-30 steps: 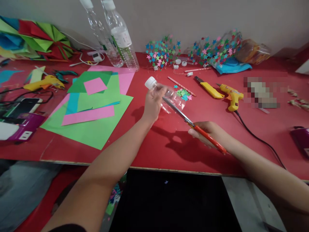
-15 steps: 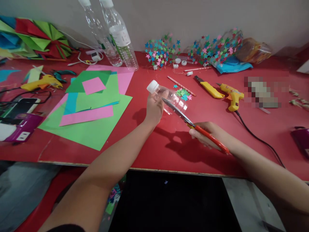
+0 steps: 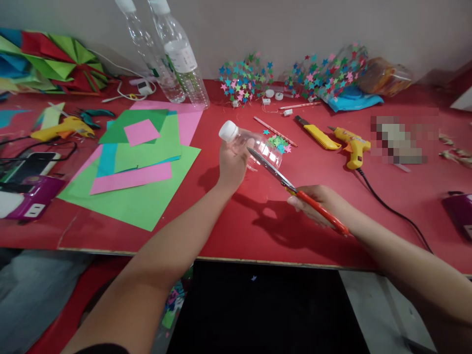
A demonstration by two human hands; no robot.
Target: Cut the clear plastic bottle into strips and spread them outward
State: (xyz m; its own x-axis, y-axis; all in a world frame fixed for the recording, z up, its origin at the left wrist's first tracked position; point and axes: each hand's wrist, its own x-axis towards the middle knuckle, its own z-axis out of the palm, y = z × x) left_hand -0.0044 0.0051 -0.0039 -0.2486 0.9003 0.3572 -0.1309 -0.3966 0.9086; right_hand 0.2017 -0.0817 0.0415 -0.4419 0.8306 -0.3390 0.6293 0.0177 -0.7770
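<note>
My left hand (image 3: 233,164) grips a clear plastic bottle piece (image 3: 262,147) near its neck, over the red table. A white cap (image 3: 228,131) sits on the neck, pointing up and left. In my right hand (image 3: 313,204) is a pair of scissors (image 3: 275,172) with red handles. Its blades look closed together or nearly so, and the tip reaches up beside my left thumb, in front of the bottle piece. Whether the blades touch the plastic I cannot tell. Small paper stars (image 3: 280,144) lie on the table just behind the bottle piece.
Coloured paper sheets (image 3: 147,206) lie to the left, with two tall bottles (image 3: 184,64) behind. A yellow box cutter (image 3: 320,135) and a corded yellow glue gun (image 3: 354,147) are on the right. Star-covered clear decorations (image 3: 243,81) stand along the wall. The table's front edge (image 3: 258,263) is close.
My left hand and the capped bottle piece have shifted slightly left. The scissors and my right hand stay almost where they were; the whole view has moved a little.
</note>
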